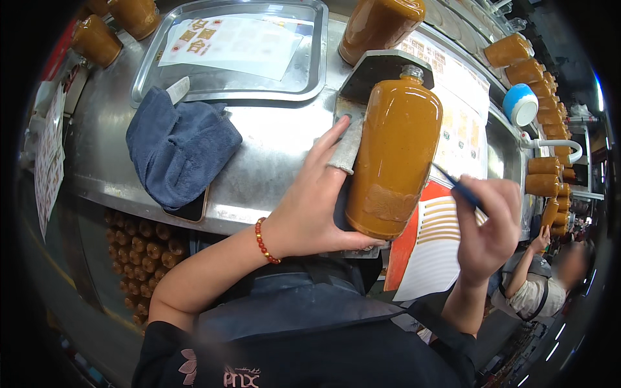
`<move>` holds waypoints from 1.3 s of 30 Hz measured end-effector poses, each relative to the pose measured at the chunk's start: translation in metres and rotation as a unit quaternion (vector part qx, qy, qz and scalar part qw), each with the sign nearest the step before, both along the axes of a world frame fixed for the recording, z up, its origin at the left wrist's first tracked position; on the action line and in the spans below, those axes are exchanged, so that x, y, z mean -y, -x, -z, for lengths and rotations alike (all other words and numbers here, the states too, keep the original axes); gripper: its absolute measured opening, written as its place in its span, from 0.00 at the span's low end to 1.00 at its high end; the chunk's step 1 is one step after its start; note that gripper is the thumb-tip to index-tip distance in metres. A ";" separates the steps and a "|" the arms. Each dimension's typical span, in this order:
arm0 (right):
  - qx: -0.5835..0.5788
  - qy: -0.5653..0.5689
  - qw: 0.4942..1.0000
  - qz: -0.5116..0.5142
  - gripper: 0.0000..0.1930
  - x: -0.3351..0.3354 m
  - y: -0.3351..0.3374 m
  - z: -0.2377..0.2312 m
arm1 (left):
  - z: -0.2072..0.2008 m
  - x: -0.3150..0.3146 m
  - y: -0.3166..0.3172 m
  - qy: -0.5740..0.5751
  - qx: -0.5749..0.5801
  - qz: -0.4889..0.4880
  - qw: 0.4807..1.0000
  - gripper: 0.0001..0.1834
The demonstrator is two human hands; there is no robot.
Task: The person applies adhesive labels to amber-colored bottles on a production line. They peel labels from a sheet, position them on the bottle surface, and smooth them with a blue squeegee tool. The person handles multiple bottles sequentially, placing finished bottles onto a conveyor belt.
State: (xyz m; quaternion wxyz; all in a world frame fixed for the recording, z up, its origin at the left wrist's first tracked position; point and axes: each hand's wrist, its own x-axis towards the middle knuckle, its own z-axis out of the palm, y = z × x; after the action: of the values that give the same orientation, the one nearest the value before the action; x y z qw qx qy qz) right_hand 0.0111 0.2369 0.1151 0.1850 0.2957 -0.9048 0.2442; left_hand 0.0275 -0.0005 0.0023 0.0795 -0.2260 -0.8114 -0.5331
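Note:
A glossy amber-brown bottle with a clear neck lies tilted against a dark angled stand, its neck pointing away from me. My left hand grips it from the left side, thumb under its base and a grey cloth sleeve on one finger. A faint raised pattern shows low on the bottle. Between the fingers of my right hand is a thin, dark blue pointed tool; its tip is close to the bottle's right side. Whether the tip touches the glass, I cannot tell. Below that tip sits a red-and-white sheet with gold strips.
A metal tray holds printed decal sheets. Nearer lies a crumpled blue cloth. More brown bottles stand around the steel table and along the right. A blue-and-white round container stands right. Another person works at far right.

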 end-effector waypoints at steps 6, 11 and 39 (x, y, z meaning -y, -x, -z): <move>0.136 -0.017 0.984 -0.115 0.20 0.006 -0.006 -0.008 | -0.012 -0.007 -0.002 0.020 -0.021 -0.041 0.999 0.69; 0.016 -0.066 0.982 -0.175 0.18 0.021 -0.017 -0.007 | -0.026 -0.021 0.001 0.006 -0.071 -0.014 0.997 0.51; 0.089 0.122 0.981 0.125 0.09 0.002 0.011 0.004 | -0.006 0.002 0.006 0.062 -0.010 0.047 0.997 0.47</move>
State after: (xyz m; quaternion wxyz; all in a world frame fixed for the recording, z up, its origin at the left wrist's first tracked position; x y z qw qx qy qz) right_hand -0.0001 0.2352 0.1107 0.1674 0.1327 -0.9109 0.3531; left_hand 0.0214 -0.0028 0.0085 0.0483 -0.2733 -0.8306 -0.4827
